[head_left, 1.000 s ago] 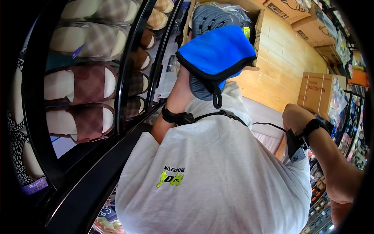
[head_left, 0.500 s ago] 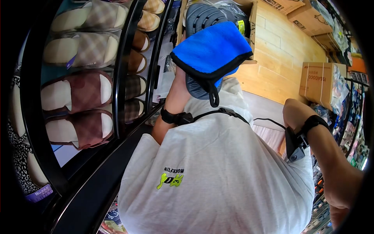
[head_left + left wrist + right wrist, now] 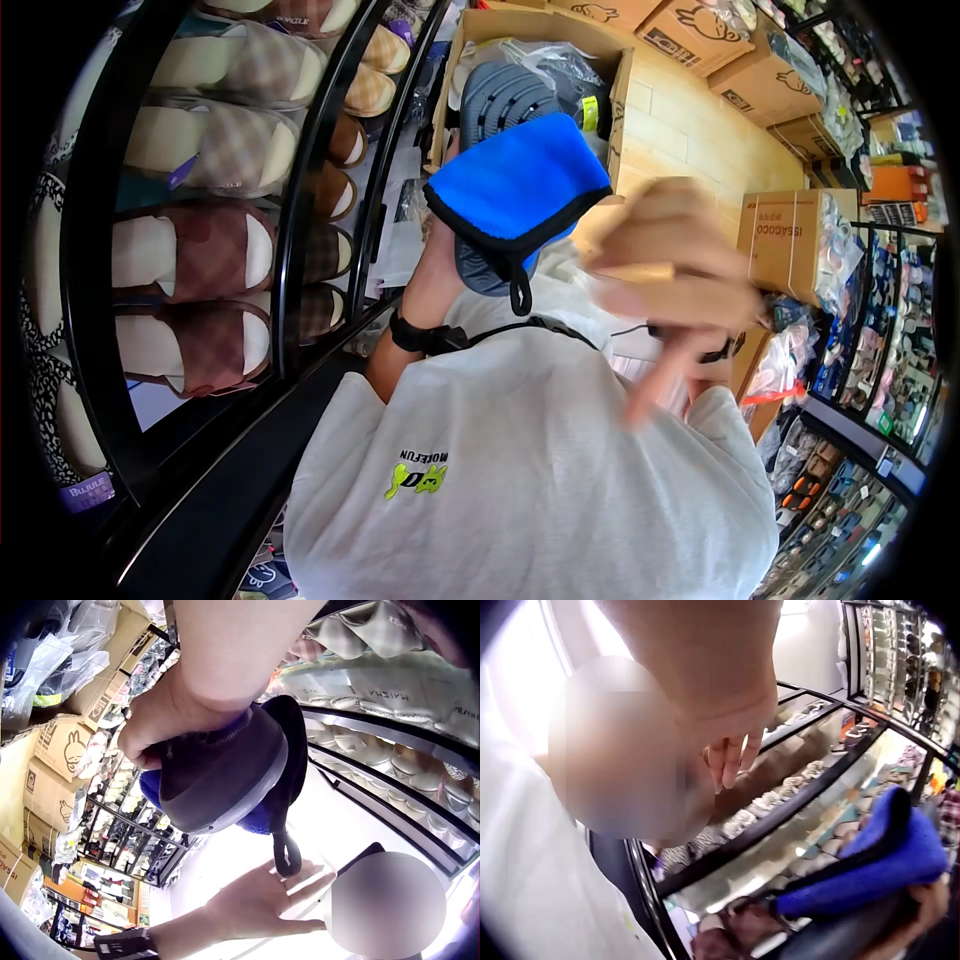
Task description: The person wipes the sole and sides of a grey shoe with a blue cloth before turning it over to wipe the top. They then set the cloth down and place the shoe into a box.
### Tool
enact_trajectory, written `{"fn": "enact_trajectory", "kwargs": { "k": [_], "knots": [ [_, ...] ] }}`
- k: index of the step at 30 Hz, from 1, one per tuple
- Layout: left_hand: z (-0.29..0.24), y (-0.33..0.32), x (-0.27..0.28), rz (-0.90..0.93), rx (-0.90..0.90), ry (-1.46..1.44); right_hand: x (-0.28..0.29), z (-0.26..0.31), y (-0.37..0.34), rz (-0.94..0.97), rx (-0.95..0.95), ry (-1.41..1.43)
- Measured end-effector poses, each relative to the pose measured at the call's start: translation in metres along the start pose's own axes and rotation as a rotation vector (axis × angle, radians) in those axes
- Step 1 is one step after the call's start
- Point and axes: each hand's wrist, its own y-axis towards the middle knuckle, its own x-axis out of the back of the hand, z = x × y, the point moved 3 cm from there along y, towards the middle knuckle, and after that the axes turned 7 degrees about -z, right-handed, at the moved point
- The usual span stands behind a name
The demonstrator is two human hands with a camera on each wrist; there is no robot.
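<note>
My left hand [image 3: 169, 716] grips a dark grey slipper [image 3: 505, 95] with slots across its surface; in the head view most of those fingers are behind it. A bright blue cloth [image 3: 520, 180] with black edging and a hanging loop is draped over the slipper's middle. My right hand [image 3: 680, 265] is motion-blurred in the head view, raised to the right of the cloth and apart from it. The left wrist view shows the same right hand [image 3: 251, 904] with its fingers extended and nothing in them, beneath the slipper and loop.
On the left, a black-framed rack [image 3: 300, 200] holds plaid slippers [image 3: 215, 150] close by my left arm. Ahead, an open cardboard box [image 3: 620, 100] contains plastic-wrapped items. More cartons [image 3: 790, 240] stand along the right, beyond a light wooden floor [image 3: 690, 130].
My right hand has swung up from low at the right side to near the cloth. The slipper and cloth, still in my left hand, appear slightly lower and further left as the view shifts.
</note>
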Motion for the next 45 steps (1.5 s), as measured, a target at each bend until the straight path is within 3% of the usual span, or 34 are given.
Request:
{"fn": "enact_trajectory", "kwargs": {
  "k": [3,4,6,9,11,12,15,17,18,19,21,22,23,24,26,27,29,31,32,35,38,39,41,43,44,45],
  "knots": [
    [0.000,0.004,0.006,-0.023,-0.046,0.008,-0.028,-0.013,-0.020,0.373,-0.153,-0.314],
    [-0.001,0.004,0.007,-0.026,-0.059,0.013,-0.038,-0.015,-0.032,0.374,-0.149,-0.318],
    [-0.001,0.007,0.006,-0.038,-0.078,0.020,-0.056,-0.029,-0.056,0.339,-0.369,-0.430],
    [-0.004,0.004,-0.002,-0.049,-0.101,0.026,-0.060,-0.033,-0.064,0.274,-0.352,-0.454],
    [-0.014,-0.007,-0.023,-0.010,-0.233,0.493,-0.059,-0.040,-0.064,0.199,-0.359,-0.507],
    [-0.011,-0.003,-0.020,-0.105,-0.003,0.301,-0.057,-0.042,-0.064,0.125,-0.367,-0.555],
    [-0.008,-0.008,-0.031,-0.151,-0.011,0.306,-0.059,-0.043,-0.063,0.021,-0.343,-0.616],
    [-0.005,-0.001,-0.021,-0.137,-0.013,0.268,-0.068,-0.038,-0.065,0.066,-0.281,-0.653],
    [-0.002,0.020,-0.008,-0.223,0.130,0.096,-0.076,-0.032,-0.067,0.090,-0.255,-0.641],
    [-0.004,0.005,-0.012,-0.188,0.179,-0.006,-0.083,-0.028,-0.070,0.113,-0.230,-0.629],
    [0.004,0.010,0.025,0.166,-0.342,0.309,-0.086,-0.024,-0.071,0.202,-0.163,-0.548],
    [0.005,0.008,0.014,0.208,-0.483,0.471,-0.082,-0.025,-0.070,0.207,-0.172,-0.553],
    [0.008,0.009,0.018,-0.081,-0.125,0.182,-0.076,-0.030,-0.068,0.214,-0.181,-0.558],
    [0.003,0.006,0.012,-0.079,-0.121,0.184,-0.067,-0.036,-0.070,0.182,-0.247,-0.576],
    [-0.007,-0.005,-0.016,-0.132,0.066,0.245,-0.055,-0.047,-0.070,0.063,-0.371,-0.595],
    [-0.004,-0.004,-0.018,-0.095,0.089,0.122,-0.052,-0.048,-0.069,0.011,-0.386,-0.646],
    [-0.004,-0.001,-0.016,-0.069,0.074,0.132,-0.051,-0.045,-0.069,0.042,-0.387,-0.675],
    [-0.006,0.007,-0.005,-0.005,-0.341,0.476,-0.065,-0.033,-0.083,0.142,-0.264,-0.536],
    [-0.001,0.012,-0.009,-0.003,-0.070,0.200,-0.071,-0.027,-0.088,0.223,-0.201,-0.490],
    [-0.002,0.012,-0.015,-0.002,-0.122,0.268,-0.077,-0.024,-0.095,0.278,-0.089,-0.510],
    [-0.003,0.004,-0.018,-0.092,-0.044,0.311,-0.051,-0.043,-0.087,0.139,-0.325,-0.574],
    [-0.001,0.004,-0.022,-0.128,0.099,0.163,-0.047,-0.048,-0.085,0.036,-0.376,-0.599],
    [0.002,0.008,-0.020,-0.091,0.079,0.140,-0.048,-0.047,-0.082,-0.035,-0.389,-0.608],
    [-0.003,0.008,-0.016,-0.034,-0.142,0.419,-0.059,-0.039,-0.088,0.086,-0.308,-0.564],
    [-0.006,0.007,-0.021,-0.020,-0.356,0.662,-0.065,-0.035,-0.089,0.159,-0.234,-0.491],
    [0.000,0.009,-0.021,-0.121,-0.167,0.465,-0.069,-0.028,-0.090,0.266,-0.219,-0.415]
  ]
}}
